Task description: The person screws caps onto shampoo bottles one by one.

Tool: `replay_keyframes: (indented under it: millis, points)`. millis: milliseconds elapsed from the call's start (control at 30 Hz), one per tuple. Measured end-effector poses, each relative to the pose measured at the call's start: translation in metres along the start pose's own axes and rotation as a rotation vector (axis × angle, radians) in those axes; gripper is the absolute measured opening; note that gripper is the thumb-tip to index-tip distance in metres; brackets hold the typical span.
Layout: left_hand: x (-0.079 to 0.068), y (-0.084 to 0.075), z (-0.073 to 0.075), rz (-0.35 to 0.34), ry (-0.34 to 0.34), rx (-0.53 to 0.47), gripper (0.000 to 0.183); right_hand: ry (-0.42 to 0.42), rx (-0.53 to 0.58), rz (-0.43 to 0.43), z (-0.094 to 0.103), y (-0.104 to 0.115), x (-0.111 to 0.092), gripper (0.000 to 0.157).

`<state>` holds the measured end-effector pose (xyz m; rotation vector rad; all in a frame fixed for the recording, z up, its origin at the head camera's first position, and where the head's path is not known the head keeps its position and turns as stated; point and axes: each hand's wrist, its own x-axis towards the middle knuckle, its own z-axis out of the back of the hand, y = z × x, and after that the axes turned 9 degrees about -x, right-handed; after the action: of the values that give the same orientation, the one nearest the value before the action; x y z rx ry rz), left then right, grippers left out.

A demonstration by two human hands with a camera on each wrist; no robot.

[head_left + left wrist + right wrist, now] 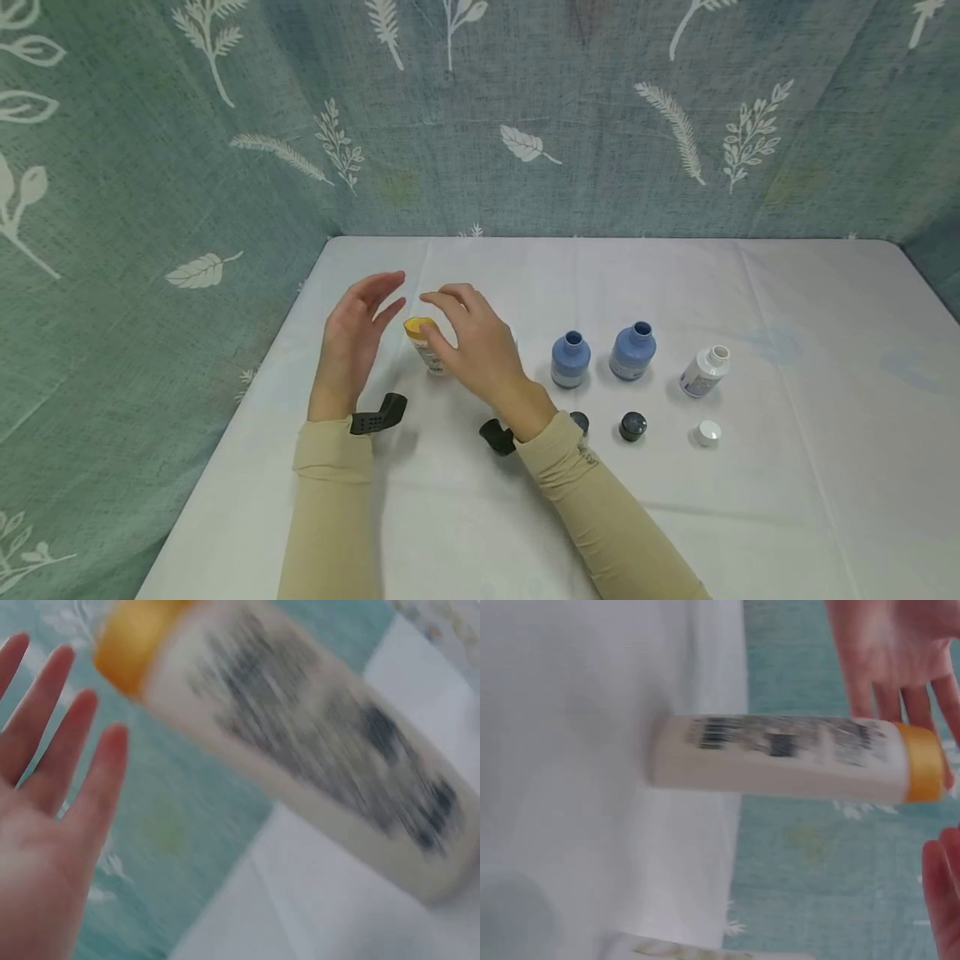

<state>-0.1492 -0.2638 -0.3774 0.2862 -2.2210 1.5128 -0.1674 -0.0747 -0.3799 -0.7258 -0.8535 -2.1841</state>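
A white bottle with a yellow cap (425, 343) and printed label stands on the table between the two hands. My left hand (354, 337) is just left of it, fingers spread and apart from the bottle, as the left wrist view also shows. On the other side, my right hand (480, 346) reaches over beside the cap with its fingers loosely bent. In the right wrist view the right fingertips (943, 877) show a gap to the yellow-capped bottle (795, 757). The label is blurred in both wrist views.
Two blue bottles (571, 360) and a small white bottle (705, 372) stand uncapped to the right. In front lie a black cap (632, 426), another partly behind the right sleeve, and a white cap (707, 432). Another white object (705, 952) appears low in the right wrist view.
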Motion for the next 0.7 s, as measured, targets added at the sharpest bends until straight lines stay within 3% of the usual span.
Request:
replay_keyframes:
  millis: [100, 233, 433, 600, 700]
  points:
    - [0.005, -0.008, -0.011, -0.078, -0.069, 0.036, 0.037, 0.004, 0.118, -0.016, 0.010, -0.003, 0.003, 0.034]
    - [0.010, -0.018, -0.031, -0.128, -0.147, 0.090, 0.030, 0.018, 0.246, -0.059, 0.024, -0.009, 0.007, 0.033]
    - [0.015, -0.025, -0.061, -0.199, -0.163, 0.132, 0.026, 0.020, 0.356, -0.155, 0.046, -0.019, 0.012, 0.030]
    - [0.016, -0.025, -0.085, -0.184, -0.134, 0.132, 0.031, 0.020, 0.430, -0.208, 0.067, -0.025, 0.011, 0.029]
    - [0.016, -0.025, -0.102, -0.139, -0.164, 0.204, 0.032, 0.025, 0.442, -0.216, 0.075, -0.030, 0.007, 0.028]
